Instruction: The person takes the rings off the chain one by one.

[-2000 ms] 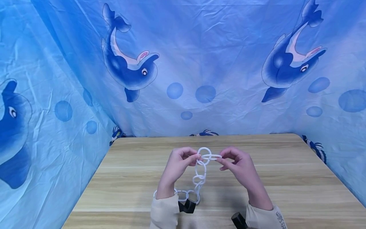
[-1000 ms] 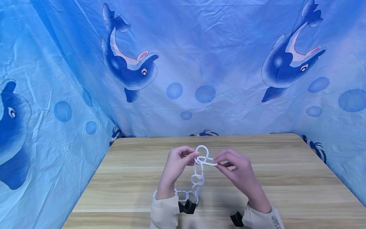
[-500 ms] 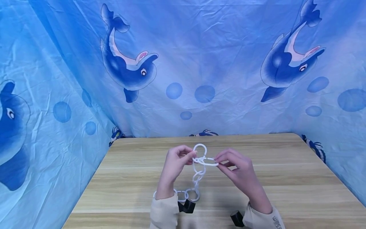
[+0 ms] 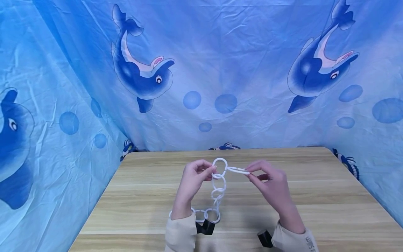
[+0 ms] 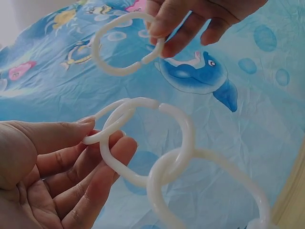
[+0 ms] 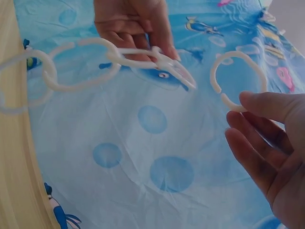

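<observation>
A chain of white plastic links [image 5: 188, 130] hangs from my left hand [image 4: 194, 178], whose thumb and fingers pinch the top link [image 4: 220, 159]. Below that hand the chain drops to the table and bends left, partly hidden behind the left forearm. Between the thumb and fingers of my right hand [image 4: 271, 182] is a single white link [image 6: 262, 74] with a small gap in its loop. Both wrist views show this link apart from the chain. In the head view its left end appears right beside the top link.
Under the hands lies a wood-grain table [image 4: 151, 196]. Blue cloth [image 4: 201, 77] printed with dolphins and bubbles hangs behind it and at its sides. A black wrist mount [image 4: 207, 226] sits by the left cuff, another black mount [image 4: 265, 238] by the right.
The right hand has moved right, drawing its link away from the top link, which it overlapped before. The left hand has shifted only slightly to the left, still pinching the chain.
</observation>
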The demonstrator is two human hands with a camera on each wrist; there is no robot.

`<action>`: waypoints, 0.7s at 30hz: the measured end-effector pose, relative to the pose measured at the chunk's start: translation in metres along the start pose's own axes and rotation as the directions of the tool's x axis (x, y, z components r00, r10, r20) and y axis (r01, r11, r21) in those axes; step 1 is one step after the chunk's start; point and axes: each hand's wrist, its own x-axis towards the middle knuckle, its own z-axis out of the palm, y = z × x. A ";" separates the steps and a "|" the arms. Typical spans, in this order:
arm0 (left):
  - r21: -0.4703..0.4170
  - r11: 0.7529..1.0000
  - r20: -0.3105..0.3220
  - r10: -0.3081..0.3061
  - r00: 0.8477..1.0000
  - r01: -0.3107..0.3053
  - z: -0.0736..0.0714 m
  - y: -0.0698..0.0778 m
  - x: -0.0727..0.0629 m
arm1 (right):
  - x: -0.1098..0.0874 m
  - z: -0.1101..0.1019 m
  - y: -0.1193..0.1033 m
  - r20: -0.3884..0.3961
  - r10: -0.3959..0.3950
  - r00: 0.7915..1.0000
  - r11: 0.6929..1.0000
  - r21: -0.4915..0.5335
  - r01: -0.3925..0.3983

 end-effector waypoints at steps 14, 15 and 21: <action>0.022 1.000 -0.001 0.007 1.000 -0.007 0.001 0.000 0.000 | 0.000 -0.014 0.012 -0.017 0.171 0.985 0.980 -0.099 -0.172; 0.024 1.000 -0.002 0.006 1.000 -0.006 0.001 0.000 0.000 | 0.001 -0.014 0.012 -0.014 0.183 0.983 0.977 -0.111 -0.183; 0.025 1.000 -0.005 0.000 1.000 0.000 0.001 0.000 0.000 | 0.000 -0.013 0.019 0.002 0.237 0.972 0.961 -0.151 -0.234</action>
